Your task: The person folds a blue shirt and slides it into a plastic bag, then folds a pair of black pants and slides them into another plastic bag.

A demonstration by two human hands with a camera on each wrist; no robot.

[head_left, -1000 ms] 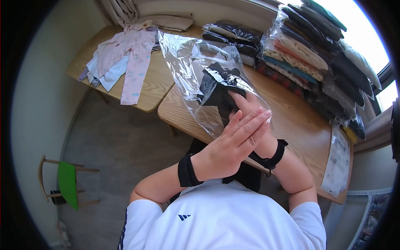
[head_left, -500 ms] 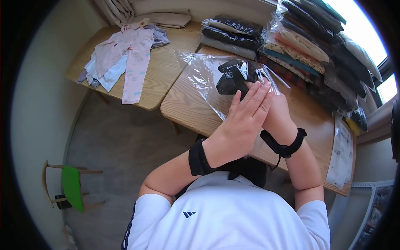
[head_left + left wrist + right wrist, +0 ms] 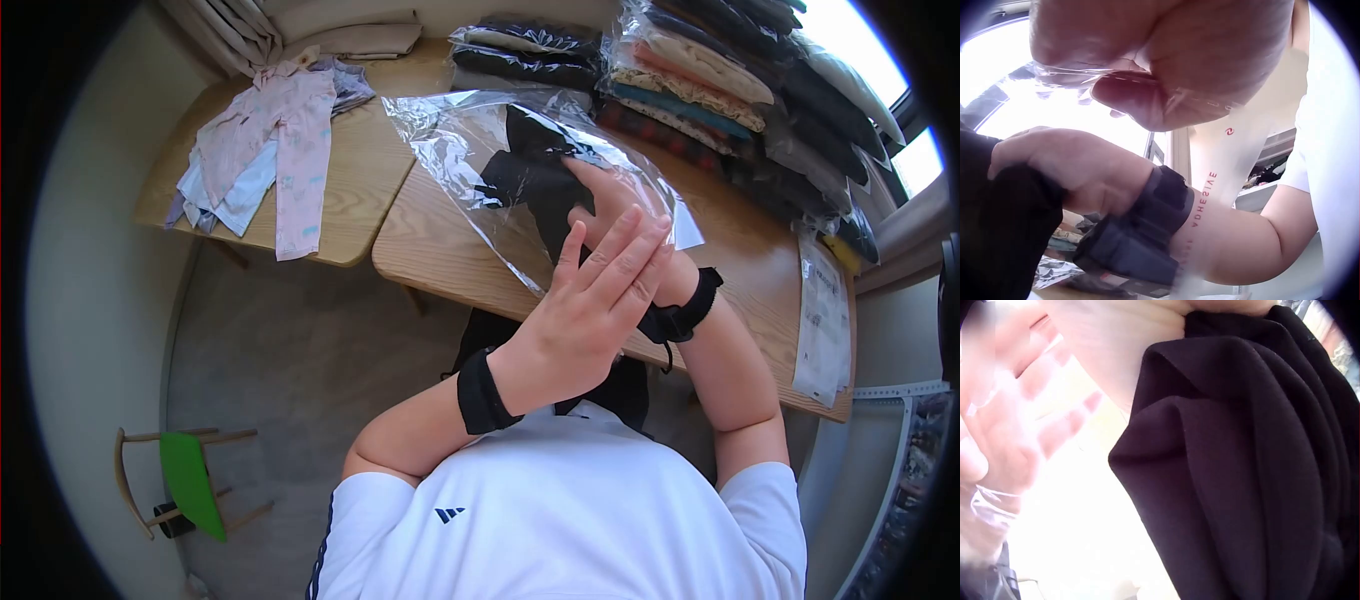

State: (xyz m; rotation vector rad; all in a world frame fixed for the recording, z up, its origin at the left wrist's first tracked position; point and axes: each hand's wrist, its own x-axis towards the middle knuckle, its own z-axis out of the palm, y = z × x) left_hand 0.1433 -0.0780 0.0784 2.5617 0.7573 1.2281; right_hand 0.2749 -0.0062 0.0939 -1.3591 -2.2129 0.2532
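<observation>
My right hand (image 3: 612, 192) is inside a clear plastic bag (image 3: 432, 138) and grips a black cloth garment (image 3: 548, 195), whose loose folds hang below it in the right wrist view. Outside the bag, my left hand (image 3: 575, 325) lies across the right one near the bag's mouth, its fingers straight in the head view. The left wrist view shows the film caught at the left thumb (image 3: 1125, 97). A flap printed with red adhesive lettering (image 3: 1204, 197) crosses in front of the right forearm there.
Several bagged folded clothes (image 3: 690, 90) are stacked at the back right by the window. A pink patterned garment (image 3: 305, 150) lies over other clothes on the left table (image 3: 370, 200). Flat plastic packaging (image 3: 822, 310) lies at the right table edge. A green chair (image 3: 192, 485) stands on the floor.
The bag and garment dipped toward the table, then came back up, with the right hand still inside gripping the garment. The left hand moved slightly right and stays over it.
</observation>
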